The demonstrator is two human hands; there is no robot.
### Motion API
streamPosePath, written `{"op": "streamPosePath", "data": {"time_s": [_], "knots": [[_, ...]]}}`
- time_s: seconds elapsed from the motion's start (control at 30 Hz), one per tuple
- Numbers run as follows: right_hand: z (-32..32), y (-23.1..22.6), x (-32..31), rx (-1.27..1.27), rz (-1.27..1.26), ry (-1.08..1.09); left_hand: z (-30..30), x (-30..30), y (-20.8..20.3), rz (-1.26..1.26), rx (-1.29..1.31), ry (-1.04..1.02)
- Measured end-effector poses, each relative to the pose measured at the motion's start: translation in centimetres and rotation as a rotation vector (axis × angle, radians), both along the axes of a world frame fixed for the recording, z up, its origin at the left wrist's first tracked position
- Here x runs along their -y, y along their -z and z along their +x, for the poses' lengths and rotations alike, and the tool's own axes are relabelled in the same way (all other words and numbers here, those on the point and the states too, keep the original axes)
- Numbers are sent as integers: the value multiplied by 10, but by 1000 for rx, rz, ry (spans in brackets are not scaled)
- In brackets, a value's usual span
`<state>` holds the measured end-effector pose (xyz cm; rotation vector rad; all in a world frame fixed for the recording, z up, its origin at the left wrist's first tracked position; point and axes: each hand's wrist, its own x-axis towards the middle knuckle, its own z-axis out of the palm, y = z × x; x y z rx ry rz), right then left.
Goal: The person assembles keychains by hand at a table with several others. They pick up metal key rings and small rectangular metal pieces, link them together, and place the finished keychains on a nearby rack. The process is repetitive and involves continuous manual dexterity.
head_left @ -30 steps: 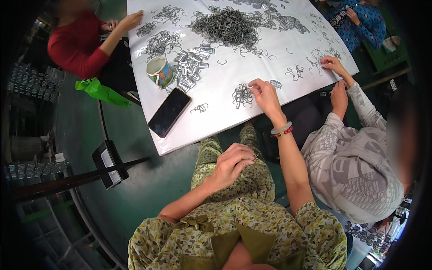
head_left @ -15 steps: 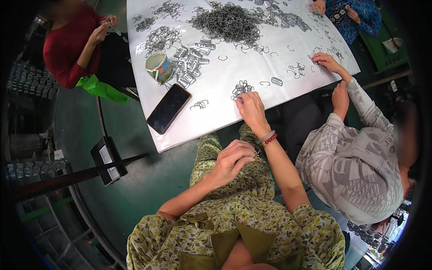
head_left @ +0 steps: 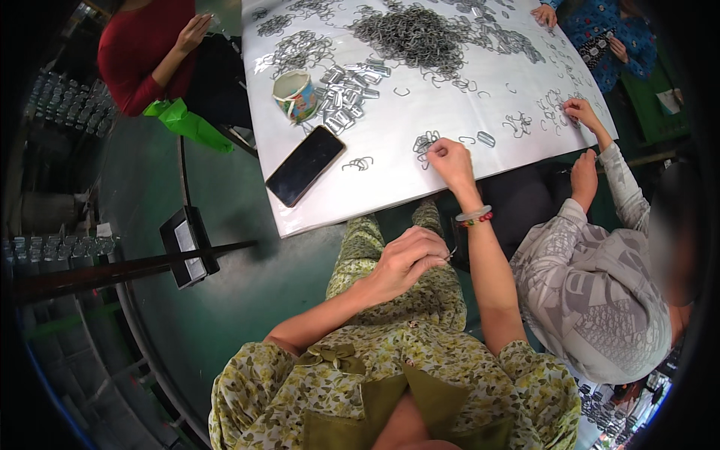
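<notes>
White sheeting covers the table (head_left: pixel 390 187), and loose grey metal clips lie scattered over it, thickest in a big heap (head_left: pixel 409 34) toward the far side. At the near edge sits a small cluster of clips (head_left: pixel 424 142), and the right hand (head_left: pixel 450 159) rests on the sheet just beside it, fingers curled in and pinched at the cluster's edge; whether a clip is actually caught between the fingertips cannot be told. A beaded bracelet (head_left: pixel 474 217) circles that wrist. The left hand (head_left: pixel 409 259) lies off the table on the lap, on a green floral dress (head_left: pixel 360 247), loosely closed with the fingers folded under; nothing can be made out in it. To the left of the cluster a single bent clip lies by a black phone (head_left: pixel 305 165), face up near the table edge, and beyond the phone stands a small patterned cup (head_left: pixel 294 95) next to a batch of flat silver clips (head_left: pixel 349 94). Other people sit round the table: one in a grey patterned top (head_left: pixel 592 292) on the right with a hand (head_left: pixel 581 111) among more clips, one in a red top (head_left: pixel 135 60) at the far left, and one in blue at the far right corner
</notes>
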<state>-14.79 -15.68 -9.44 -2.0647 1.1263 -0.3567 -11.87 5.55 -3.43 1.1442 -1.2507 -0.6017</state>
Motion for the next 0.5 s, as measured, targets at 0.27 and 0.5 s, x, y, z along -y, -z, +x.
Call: {"op": "streamPosePath", "data": {"time_s": [0.27, 0.5], "knots": [[7, -21, -50, 229, 118, -356, 0, 1, 4, -22, 6, -52], [43, 17, -95, 389, -57, -667, 3, -10, -7, 52, 19, -68]]}}
